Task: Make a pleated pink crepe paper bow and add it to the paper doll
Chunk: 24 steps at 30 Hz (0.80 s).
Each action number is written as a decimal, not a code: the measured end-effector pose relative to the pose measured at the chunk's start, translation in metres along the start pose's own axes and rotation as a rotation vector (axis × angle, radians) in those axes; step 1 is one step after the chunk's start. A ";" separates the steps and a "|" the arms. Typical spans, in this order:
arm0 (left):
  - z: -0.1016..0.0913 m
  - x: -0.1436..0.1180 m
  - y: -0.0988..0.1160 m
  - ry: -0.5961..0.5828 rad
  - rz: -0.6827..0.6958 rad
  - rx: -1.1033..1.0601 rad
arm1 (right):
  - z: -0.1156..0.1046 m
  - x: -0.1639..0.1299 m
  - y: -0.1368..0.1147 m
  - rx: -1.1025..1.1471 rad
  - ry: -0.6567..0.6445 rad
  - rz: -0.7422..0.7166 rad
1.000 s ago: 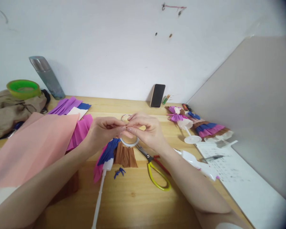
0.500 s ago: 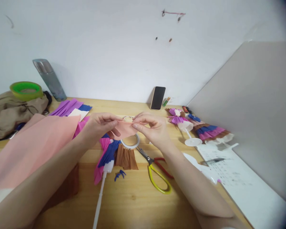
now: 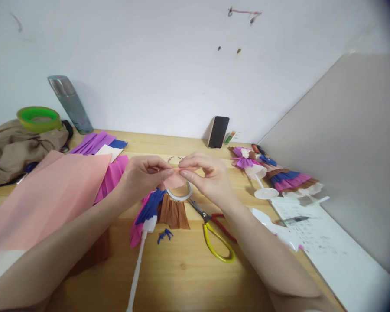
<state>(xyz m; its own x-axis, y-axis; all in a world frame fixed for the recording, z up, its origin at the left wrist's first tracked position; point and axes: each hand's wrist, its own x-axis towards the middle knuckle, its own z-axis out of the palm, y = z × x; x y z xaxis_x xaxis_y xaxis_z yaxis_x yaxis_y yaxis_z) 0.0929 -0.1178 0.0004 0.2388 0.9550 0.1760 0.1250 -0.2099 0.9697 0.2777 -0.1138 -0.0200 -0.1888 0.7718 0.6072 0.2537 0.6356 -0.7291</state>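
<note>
A small piece of peach crepe paper [image 3: 173, 181] is pinched between my left hand [image 3: 145, 174] and my right hand [image 3: 208, 173], thumbs and forefingers nearly meeting at its upper edge. Just beneath it lies a roll of white tape [image 3: 190, 190], partly covered by the paper. Scissors [image 3: 219, 237] with one yellow and one red handle lie below my right hand. Nearer me, a white plastic stem [image 3: 139, 264] has pink and blue crepe paper [image 3: 153, 206] at its top, beside a gathered brown strip [image 3: 173, 212]. A blue scrap [image 3: 164, 235] rests close by.
Large peach sheets [image 3: 52, 195] cover the left side. Behind are a tan cloth bag [image 3: 6, 143], a green tape roll [image 3: 39, 119] and a flask [image 3: 73, 106]. A phone [image 3: 219, 132] leans on the wall. Layered paper [image 3: 289, 180], a white stand [image 3: 266, 193] and a notebook [image 3: 331, 255] sit right.
My left hand has come closer to my right, and the peach paper between them is bunched into a smaller span. The whole view has shifted slightly.
</note>
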 end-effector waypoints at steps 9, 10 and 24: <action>-0.002 0.001 0.002 0.040 -0.013 -0.022 | -0.009 0.006 0.020 0.385 -0.088 0.288; -0.001 0.001 0.002 0.037 -0.012 -0.027 | -0.008 0.006 0.019 0.402 -0.080 0.301; -0.006 0.010 -0.014 0.202 0.102 0.098 | -0.002 0.010 0.005 0.338 0.175 0.459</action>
<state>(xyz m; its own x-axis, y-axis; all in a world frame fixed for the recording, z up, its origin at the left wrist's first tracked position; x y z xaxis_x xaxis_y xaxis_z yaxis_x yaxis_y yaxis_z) 0.0879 -0.1041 -0.0107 0.0586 0.9482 0.3122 0.2053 -0.3175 0.9258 0.2795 -0.1032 -0.0171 0.0353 0.9729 0.2285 -0.0487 0.2301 -0.9720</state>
